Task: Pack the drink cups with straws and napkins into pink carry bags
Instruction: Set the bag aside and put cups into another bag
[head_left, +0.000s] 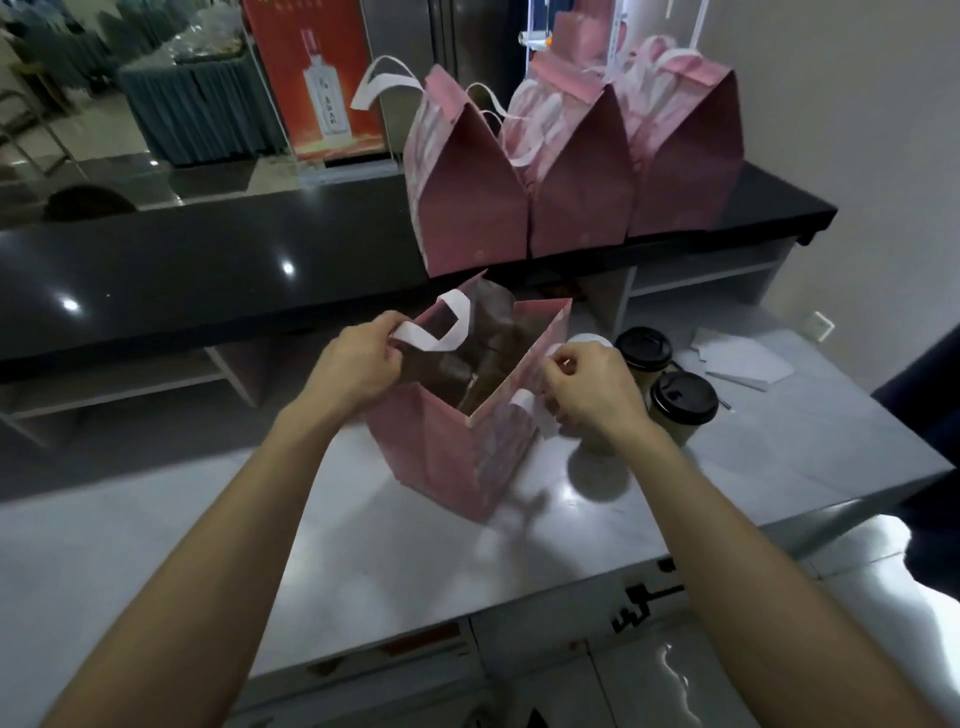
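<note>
Your left hand (358, 366): grip pinching left handle (431, 332) of open bag (457, 457). Bag upright on grey surface (363, 561), mouth spread, dark contents inside, can't tell what. Your right hand (587, 395): grip pinching right handle (522, 402). Two black-lidded cups (680, 405) just right of bag, napkins (743, 358) beyond. Three closed bags (576, 171) on black counter (208, 270) behind.

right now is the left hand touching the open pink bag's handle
Touching. The head view shows the left hand pinching the white handle at the near rim of the open pink bag.
</note>
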